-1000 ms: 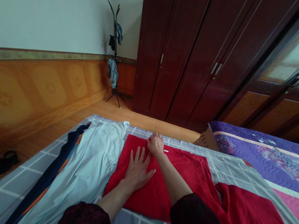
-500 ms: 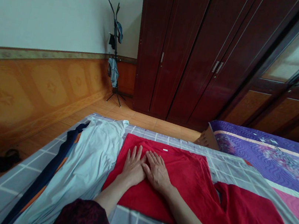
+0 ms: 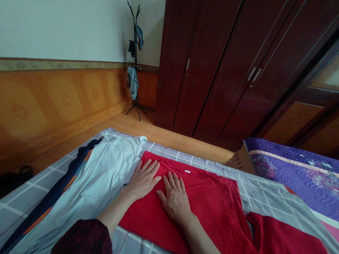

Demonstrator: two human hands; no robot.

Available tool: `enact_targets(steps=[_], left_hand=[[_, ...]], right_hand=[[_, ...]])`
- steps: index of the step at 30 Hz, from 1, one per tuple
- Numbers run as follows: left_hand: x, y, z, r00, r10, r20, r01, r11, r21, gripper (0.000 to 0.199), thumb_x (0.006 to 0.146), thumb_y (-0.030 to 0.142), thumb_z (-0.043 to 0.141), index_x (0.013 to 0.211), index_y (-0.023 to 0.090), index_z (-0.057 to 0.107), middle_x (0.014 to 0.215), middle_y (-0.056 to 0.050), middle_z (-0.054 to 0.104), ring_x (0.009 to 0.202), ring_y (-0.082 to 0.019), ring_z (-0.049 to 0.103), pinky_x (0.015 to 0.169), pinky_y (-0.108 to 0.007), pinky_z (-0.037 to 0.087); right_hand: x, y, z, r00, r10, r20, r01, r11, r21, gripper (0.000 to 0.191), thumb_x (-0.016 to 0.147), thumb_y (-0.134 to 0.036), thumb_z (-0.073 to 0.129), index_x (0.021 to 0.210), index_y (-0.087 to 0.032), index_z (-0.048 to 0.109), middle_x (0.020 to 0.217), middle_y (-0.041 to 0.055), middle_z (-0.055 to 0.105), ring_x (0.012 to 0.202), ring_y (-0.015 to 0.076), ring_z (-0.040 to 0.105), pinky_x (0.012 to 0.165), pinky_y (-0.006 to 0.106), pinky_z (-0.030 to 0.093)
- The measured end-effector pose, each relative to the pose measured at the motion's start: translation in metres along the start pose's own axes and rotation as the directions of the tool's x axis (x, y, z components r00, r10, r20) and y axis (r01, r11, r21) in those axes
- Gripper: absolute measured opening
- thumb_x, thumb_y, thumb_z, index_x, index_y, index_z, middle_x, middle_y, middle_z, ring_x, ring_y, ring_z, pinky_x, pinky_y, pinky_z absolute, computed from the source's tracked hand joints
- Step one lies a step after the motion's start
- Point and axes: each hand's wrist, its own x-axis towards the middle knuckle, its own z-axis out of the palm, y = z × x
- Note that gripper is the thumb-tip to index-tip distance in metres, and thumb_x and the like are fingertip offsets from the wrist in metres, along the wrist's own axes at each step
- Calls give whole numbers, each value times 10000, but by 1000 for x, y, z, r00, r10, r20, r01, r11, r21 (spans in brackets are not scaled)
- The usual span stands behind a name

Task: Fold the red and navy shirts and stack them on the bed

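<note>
A red shirt [image 3: 208, 209] lies spread on the checked bedsheet, with a small white label at its neckline. My left hand [image 3: 144, 179] rests flat on the shirt's left side near the top, fingers stretched. To its right, my right hand [image 3: 175, 198] also lies flat on the red cloth, with fingers apart. A gap of red fabric shows between the two hands. Beside my left arm lies a pale blue-white garment [image 3: 110, 173], on top of a navy garment with an orange stripe [image 3: 66, 186]. One red sleeve [image 3: 292, 243] extends to the lower right.
The grey checked sheet [image 3: 28, 199] covers the bed. At right stands another bed with a purple floral cover [image 3: 294, 167]. A dark red wardrobe [image 3: 212, 57] and a coat rack [image 3: 135, 50] stand beyond. Dark shoes [image 3: 1, 187] lie on the floor at left.
My left hand has slid left across the shirt, away from my right hand; the two touched before. My right hand stays near the same spot. The view has turned slightly left.
</note>
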Motion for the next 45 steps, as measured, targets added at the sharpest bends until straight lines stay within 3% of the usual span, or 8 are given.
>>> enact_targets(steps=[7,12,17,23,29,36,42,45], left_hand=[[4,-10,-1,970,-237,-51,241,968,77,528,969,383,263,1386,98,419,1460,-156,379,1369,-299,296,1109,-530,193],[4,-11,0,999,-32,-15,32,999,41,504,968,386,285,1433,201,345,1488,-49,361,1383,-212,282,1129,-421,215],[11,-19,-1,980,-194,-35,196,978,70,482,952,267,282,1383,100,415,1448,-158,401,1347,-309,334,1091,-541,216],[29,-19,-1,996,-65,62,62,997,49,511,967,405,281,1440,217,326,1503,-22,334,1398,-183,242,1129,-369,207],[37,-38,-27,980,-183,77,174,978,111,496,965,325,283,1378,81,407,1445,-181,395,1371,-309,290,1100,-557,165],[-29,12,-22,971,211,112,-212,977,-3,580,959,417,321,1473,163,228,1530,-67,258,1412,-171,204,1147,-357,194],[-68,-9,-29,999,11,38,-17,986,164,535,948,366,372,1418,112,360,1494,-138,315,1404,-250,227,1149,-472,162],[-79,-4,-38,989,130,68,-138,981,137,579,942,393,388,1453,141,287,1527,-96,242,1420,-219,174,1160,-426,153]], right_hand=[[0,1,1,1000,-6,-18,6,1000,-1,594,935,-500,375,1400,-133,422,1484,147,324,1390,300,232,1123,483,194],[0,1,2,1000,-10,-17,10,1000,9,596,932,-497,382,1397,-127,425,1488,148,314,1391,304,229,1126,487,184],[-1,1,-1,1000,-12,-17,13,1000,11,583,937,-490,374,1394,-132,432,1483,144,328,1390,301,235,1124,486,190],[-1,2,0,1000,-16,-13,16,1000,12,599,933,-502,376,1394,-123,429,1483,153,324,1392,303,228,1122,490,181],[-1,3,-1,1000,-21,-11,21,999,25,605,936,-504,361,1400,-119,420,1487,156,317,1390,320,221,1120,487,177],[-1,4,2,999,-39,-29,40,999,23,578,936,-472,385,1396,-125,424,1490,159,309,1395,307,216,1117,498,177],[-1,3,0,999,-26,-28,27,999,23,569,939,-468,377,1391,-128,432,1486,152,323,1392,316,219,1113,498,181],[-1,2,0,999,-28,-25,29,999,23,556,941,-448,380,1390,-126,433,1486,149,324,1391,315,222,1113,497,178]])
